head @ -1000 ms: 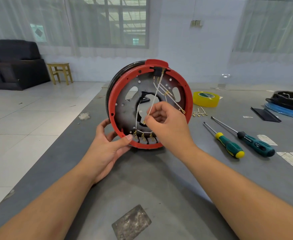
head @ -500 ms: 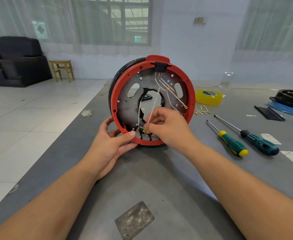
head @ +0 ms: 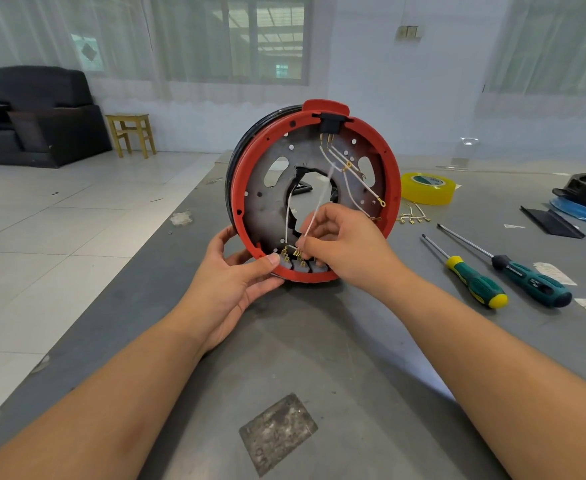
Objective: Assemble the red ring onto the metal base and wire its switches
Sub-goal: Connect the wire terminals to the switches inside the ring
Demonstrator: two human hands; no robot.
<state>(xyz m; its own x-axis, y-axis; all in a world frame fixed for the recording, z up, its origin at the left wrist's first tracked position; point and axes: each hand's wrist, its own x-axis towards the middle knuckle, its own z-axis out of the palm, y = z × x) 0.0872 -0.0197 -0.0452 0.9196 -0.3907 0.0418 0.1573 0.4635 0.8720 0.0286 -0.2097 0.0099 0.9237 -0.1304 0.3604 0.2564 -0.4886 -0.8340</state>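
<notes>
Left hand: the left hand (head: 230, 285) braces the lower left rim of the red ring (head: 393, 188), its grip closed on the edge, thumb over the front and fingers behind.
Assembly: the ring is already seated on the metal base (head: 267, 209), and the pair stands upright on edge near the middle of the tabletop (head: 319, 358).
Switches: the switches (head: 296, 259) sit in a row inside the bottom of the ring, brass tabs showing.
Right hand: the right hand (head: 345, 245) pinches a white wire (head: 319, 209) between thumb and fingertips, its low end right at the switch tabs.
Step in hand: wiring, judged well under way; other white leads hang loose from the black block at the top.
Next move: pressing the wire's terminal squarely onto a tab while the ring is held steady.
Far right: a yellow tape roll (head: 426, 188), loose brass terminals (head: 412, 218) and two screwdrivers (head: 475, 277).
Writing: print on the tape roll and on a screwdriver handle is too small to read.
</notes>
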